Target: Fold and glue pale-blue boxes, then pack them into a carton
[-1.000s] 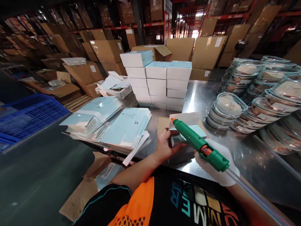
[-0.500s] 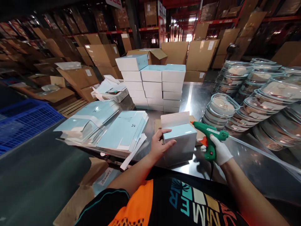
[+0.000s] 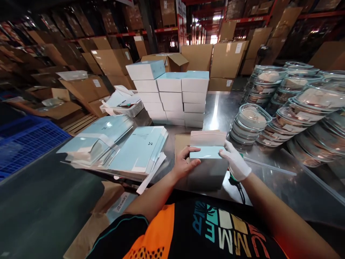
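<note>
Pale-blue card tops the open carton (image 3: 207, 153) at the metal desk's (image 3: 223, 104) near edge, five o'clock from the carton stack (image 3: 170, 101); its front is shadowed grey, its flap (image 3: 208, 138) raised at twelve o'clock. The step looks like closing the top: bare left hand (image 3: 185, 163) gripping the nine-o'clock end, thumb and fingers parted; gloved right hand (image 3: 237, 162) pinching the three-o'clock edge. Folding that flap would call for gentle, even pressure.

Head-worn view, facing forward, tilted down
</note>
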`<state>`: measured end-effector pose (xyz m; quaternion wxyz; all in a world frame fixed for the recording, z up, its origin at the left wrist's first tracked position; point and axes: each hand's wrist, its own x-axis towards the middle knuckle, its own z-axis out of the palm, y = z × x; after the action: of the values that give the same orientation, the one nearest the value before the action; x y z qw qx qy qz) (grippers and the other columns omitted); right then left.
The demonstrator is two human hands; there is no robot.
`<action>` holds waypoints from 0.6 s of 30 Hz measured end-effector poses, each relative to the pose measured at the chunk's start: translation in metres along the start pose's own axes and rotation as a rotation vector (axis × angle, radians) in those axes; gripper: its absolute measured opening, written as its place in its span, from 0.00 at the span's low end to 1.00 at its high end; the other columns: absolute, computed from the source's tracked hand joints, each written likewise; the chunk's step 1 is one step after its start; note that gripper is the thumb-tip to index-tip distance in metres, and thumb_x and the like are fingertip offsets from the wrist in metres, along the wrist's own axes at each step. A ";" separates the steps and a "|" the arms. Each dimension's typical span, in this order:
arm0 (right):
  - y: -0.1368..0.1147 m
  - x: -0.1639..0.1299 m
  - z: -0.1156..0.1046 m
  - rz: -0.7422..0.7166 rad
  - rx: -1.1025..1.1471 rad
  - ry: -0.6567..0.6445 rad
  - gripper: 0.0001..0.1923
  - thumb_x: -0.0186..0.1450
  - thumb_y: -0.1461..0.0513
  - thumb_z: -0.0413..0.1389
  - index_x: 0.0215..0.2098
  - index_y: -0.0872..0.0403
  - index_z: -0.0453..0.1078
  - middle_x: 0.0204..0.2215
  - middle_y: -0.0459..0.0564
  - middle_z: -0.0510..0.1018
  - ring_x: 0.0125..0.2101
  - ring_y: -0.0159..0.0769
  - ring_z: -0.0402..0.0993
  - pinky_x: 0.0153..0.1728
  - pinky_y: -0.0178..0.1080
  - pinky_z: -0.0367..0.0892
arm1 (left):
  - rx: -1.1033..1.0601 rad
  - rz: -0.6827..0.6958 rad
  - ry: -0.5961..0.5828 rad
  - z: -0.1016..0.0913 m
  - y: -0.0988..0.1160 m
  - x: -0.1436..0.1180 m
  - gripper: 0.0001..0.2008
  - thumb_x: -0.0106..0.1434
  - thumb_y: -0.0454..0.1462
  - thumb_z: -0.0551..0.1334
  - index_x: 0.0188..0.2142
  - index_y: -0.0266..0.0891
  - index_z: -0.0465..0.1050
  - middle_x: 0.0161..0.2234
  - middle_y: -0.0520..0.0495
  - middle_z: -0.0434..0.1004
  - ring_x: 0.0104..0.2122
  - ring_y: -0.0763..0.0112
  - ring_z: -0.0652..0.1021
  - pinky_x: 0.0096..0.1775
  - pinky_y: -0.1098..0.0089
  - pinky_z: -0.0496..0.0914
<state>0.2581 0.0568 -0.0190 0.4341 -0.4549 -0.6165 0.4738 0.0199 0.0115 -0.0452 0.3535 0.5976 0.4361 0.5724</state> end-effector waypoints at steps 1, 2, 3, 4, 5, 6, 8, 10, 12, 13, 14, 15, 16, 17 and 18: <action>-0.004 0.002 0.005 0.020 0.024 -0.030 0.27 0.66 0.45 0.60 0.56 0.51 0.74 0.49 0.56 0.86 0.50 0.49 0.83 0.51 0.50 0.80 | 0.006 -0.003 -0.015 0.001 -0.002 0.000 0.36 0.58 0.68 0.71 0.45 0.40 0.84 0.39 0.43 0.81 0.41 0.58 0.82 0.44 0.62 0.76; -0.005 0.003 0.006 0.026 0.045 -0.050 0.26 0.64 0.46 0.62 0.54 0.51 0.74 0.49 0.55 0.85 0.52 0.50 0.82 0.53 0.50 0.79 | 0.001 -0.002 -0.013 0.002 -0.005 0.000 0.36 0.57 0.68 0.72 0.44 0.40 0.83 0.41 0.42 0.81 0.43 0.57 0.82 0.46 0.61 0.76; -0.005 0.003 0.005 0.009 0.056 -0.061 0.26 0.62 0.46 0.64 0.53 0.51 0.73 0.50 0.55 0.85 0.54 0.51 0.81 0.56 0.52 0.77 | -0.020 0.001 0.014 0.004 -0.009 0.000 0.36 0.56 0.68 0.73 0.43 0.40 0.82 0.44 0.41 0.81 0.46 0.56 0.82 0.49 0.61 0.76; -0.002 0.002 0.001 -0.038 0.037 -0.064 0.28 0.60 0.45 0.67 0.52 0.51 0.73 0.52 0.56 0.84 0.56 0.53 0.80 0.59 0.53 0.76 | -0.059 0.004 0.061 0.005 -0.012 0.000 0.36 0.53 0.68 0.74 0.42 0.40 0.80 0.48 0.40 0.80 0.50 0.55 0.82 0.52 0.60 0.76; 0.001 0.001 -0.003 -0.103 0.002 -0.069 0.30 0.57 0.46 0.70 0.51 0.50 0.73 0.55 0.57 0.83 0.59 0.54 0.78 0.63 0.54 0.74 | -0.108 0.006 0.119 0.007 -0.016 0.001 0.36 0.51 0.68 0.76 0.41 0.41 0.78 0.51 0.39 0.80 0.53 0.55 0.82 0.54 0.59 0.76; 0.004 -0.001 -0.008 -0.175 -0.036 -0.072 0.30 0.55 0.47 0.73 0.50 0.50 0.74 0.59 0.59 0.81 0.61 0.55 0.77 0.65 0.55 0.71 | -0.157 0.010 0.173 0.007 -0.019 0.001 0.38 0.48 0.67 0.78 0.42 0.42 0.76 0.52 0.40 0.80 0.54 0.55 0.82 0.56 0.59 0.76; 0.010 -0.008 -0.016 -0.298 -0.111 -0.091 0.27 0.56 0.50 0.75 0.48 0.50 0.75 0.65 0.61 0.77 0.66 0.55 0.73 0.68 0.56 0.68 | -0.193 0.044 0.209 0.005 -0.021 0.003 0.38 0.48 0.66 0.79 0.44 0.43 0.74 0.50 0.41 0.81 0.53 0.56 0.83 0.56 0.57 0.77; 0.011 -0.015 -0.019 -0.369 -0.173 -0.151 0.17 0.64 0.52 0.71 0.47 0.49 0.78 0.69 0.60 0.74 0.69 0.54 0.70 0.70 0.59 0.66 | -0.130 0.155 0.094 -0.002 -0.019 0.004 0.31 0.55 0.63 0.78 0.44 0.44 0.79 0.47 0.41 0.83 0.54 0.54 0.83 0.59 0.52 0.76; 0.009 -0.022 -0.018 -0.403 -0.217 -0.230 0.11 0.71 0.53 0.65 0.49 0.46 0.81 0.71 0.56 0.72 0.71 0.52 0.69 0.71 0.60 0.64 | -0.045 0.286 -0.092 -0.010 -0.013 0.005 0.22 0.62 0.59 0.75 0.42 0.46 0.85 0.47 0.40 0.85 0.59 0.50 0.81 0.63 0.45 0.73; 0.006 -0.025 -0.016 -0.416 -0.239 -0.259 0.11 0.73 0.54 0.62 0.50 0.45 0.82 0.71 0.55 0.73 0.71 0.52 0.69 0.72 0.60 0.64 | -0.018 0.326 -0.169 -0.013 -0.010 0.005 0.19 0.65 0.57 0.74 0.41 0.47 0.87 0.47 0.40 0.86 0.60 0.48 0.80 0.65 0.42 0.72; 0.004 -0.027 -0.015 -0.434 -0.254 -0.274 0.11 0.74 0.55 0.61 0.51 0.44 0.83 0.70 0.54 0.74 0.70 0.51 0.70 0.72 0.60 0.65 | -0.001 0.341 -0.216 -0.016 -0.007 0.005 0.17 0.66 0.56 0.73 0.41 0.48 0.88 0.47 0.40 0.87 0.61 0.47 0.80 0.66 0.40 0.71; 0.001 -0.028 -0.014 -0.458 -0.263 -0.280 0.11 0.75 0.55 0.60 0.52 0.43 0.84 0.69 0.53 0.75 0.70 0.50 0.71 0.71 0.59 0.66 | 0.012 0.332 -0.236 -0.018 -0.005 0.004 0.16 0.67 0.56 0.73 0.41 0.49 0.88 0.47 0.40 0.88 0.61 0.47 0.80 0.66 0.39 0.71; -0.001 -0.028 -0.013 -0.481 -0.269 -0.280 0.12 0.76 0.56 0.60 0.52 0.42 0.84 0.68 0.53 0.76 0.69 0.49 0.72 0.71 0.58 0.67 | 0.026 0.312 -0.237 -0.019 -0.004 0.003 0.16 0.67 0.56 0.72 0.40 0.49 0.88 0.47 0.41 0.88 0.60 0.47 0.81 0.65 0.39 0.72; -0.001 -0.028 -0.012 -0.507 -0.271 -0.278 0.12 0.76 0.58 0.60 0.52 0.42 0.84 0.66 0.52 0.78 0.68 0.48 0.73 0.70 0.57 0.68 | 0.040 0.295 -0.232 -0.019 -0.003 0.003 0.16 0.67 0.56 0.72 0.39 0.49 0.88 0.46 0.41 0.89 0.60 0.48 0.81 0.64 0.38 0.73; -0.001 -0.028 -0.012 -0.532 -0.272 -0.273 0.12 0.76 0.59 0.60 0.53 0.42 0.85 0.65 0.52 0.79 0.67 0.48 0.74 0.70 0.56 0.69 | 0.048 0.284 -0.225 -0.019 -0.002 0.002 0.17 0.67 0.56 0.72 0.39 0.49 0.88 0.46 0.41 0.89 0.59 0.48 0.82 0.64 0.38 0.73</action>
<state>0.2749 0.0320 -0.0187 0.3912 -0.2639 -0.8239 0.3139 0.0005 0.0131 -0.0446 0.3013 0.7219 0.3186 0.5353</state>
